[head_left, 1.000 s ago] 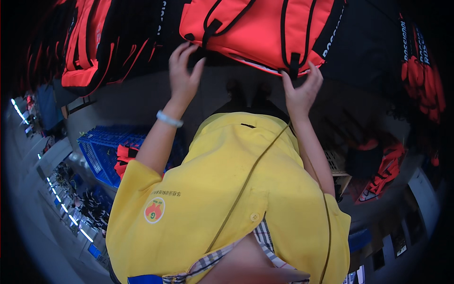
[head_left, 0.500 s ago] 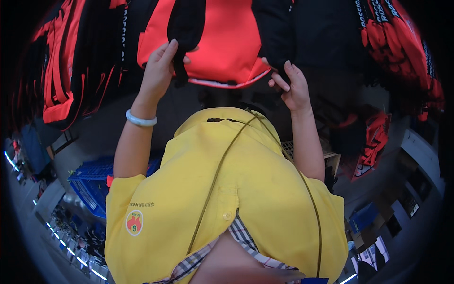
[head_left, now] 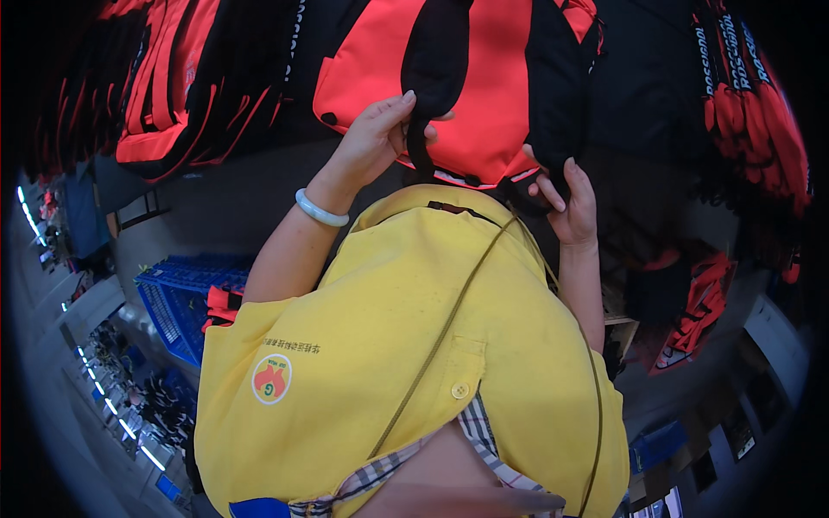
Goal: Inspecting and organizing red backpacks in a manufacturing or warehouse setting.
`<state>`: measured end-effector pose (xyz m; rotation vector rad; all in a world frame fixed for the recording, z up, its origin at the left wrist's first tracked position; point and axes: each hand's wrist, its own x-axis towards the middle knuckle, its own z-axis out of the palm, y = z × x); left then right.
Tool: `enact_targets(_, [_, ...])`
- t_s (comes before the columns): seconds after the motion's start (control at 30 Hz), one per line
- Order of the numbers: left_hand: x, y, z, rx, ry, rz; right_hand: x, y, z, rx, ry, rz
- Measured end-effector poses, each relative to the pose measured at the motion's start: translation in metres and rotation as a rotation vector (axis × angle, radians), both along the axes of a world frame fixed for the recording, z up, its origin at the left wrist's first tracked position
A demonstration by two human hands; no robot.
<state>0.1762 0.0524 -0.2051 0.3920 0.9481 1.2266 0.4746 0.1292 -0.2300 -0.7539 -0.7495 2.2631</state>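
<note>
A red backpack (head_left: 494,95) with two broad black shoulder straps lies in front of me at the upper middle, its lower edge close to my waist. Closed around the lower part of the left shoulder strap (head_left: 438,53) is my left hand (head_left: 380,136), thumb on top. My right hand (head_left: 572,205) grips the lower end of the right shoulder strap (head_left: 554,82), fingers curled and partly hidden by the strap. The backpack's far end runs out of the picture.
Red and black bags (head_left: 164,95) are stacked at the far left, and several more red pieces with black straps (head_left: 751,129) at the far right. A blue plastic crate (head_left: 173,302) stands low on my left. Another red bundle (head_left: 695,306) lies low on my right.
The backpack and both hands have shifted right and lower in the picture, nearer my body. The view has shifted too. Both hands keep their hold on the straps.
</note>
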Motion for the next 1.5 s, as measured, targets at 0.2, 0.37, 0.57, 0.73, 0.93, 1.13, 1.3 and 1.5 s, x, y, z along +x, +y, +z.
enact_targets(0.2, [-0.042, -0.024, 0.013, -0.242, 0.247, -0.182, 0.032, 0.007, -0.036, -0.320, 0.018, 0.159])
enact_targets(0.37, [-0.096, -0.077, -0.048, -0.460, 0.314, -0.149, 0.043, -0.021, -0.106, -0.434, -0.548, 0.008])
enact_targets(0.57, [-0.089, -0.016, -0.073, -0.195, 0.106, 0.324, 0.004, 0.067, -0.089, -0.028, -0.485, -0.136])
enact_targets(0.73, [-0.074, 0.017, -0.067, -0.059, 0.620, 0.201, 0.000, 0.128, -0.066, 0.171, -0.493, -0.284])
enact_targets(0.93, [-0.056, -0.068, -0.109, -0.126, 0.866, 0.095, 0.003, 0.052, -0.117, 0.170, -0.726, -0.046])
enact_targets(1.13, [-0.038, -0.159, -0.142, -0.356, 1.179, 0.033, -0.007, -0.004, -0.167, 0.246, -0.800, -0.027])
enact_targets(1.3, [-0.024, -0.182, -0.133, -0.486, 0.954, 0.075, 0.011, -0.001, -0.182, 0.605, -1.288, -0.007])
enact_targets(1.5, [-0.028, -0.212, -0.128, -0.565, 1.030, -0.194, 0.078, -0.028, -0.192, 0.484, -1.179, -0.162])
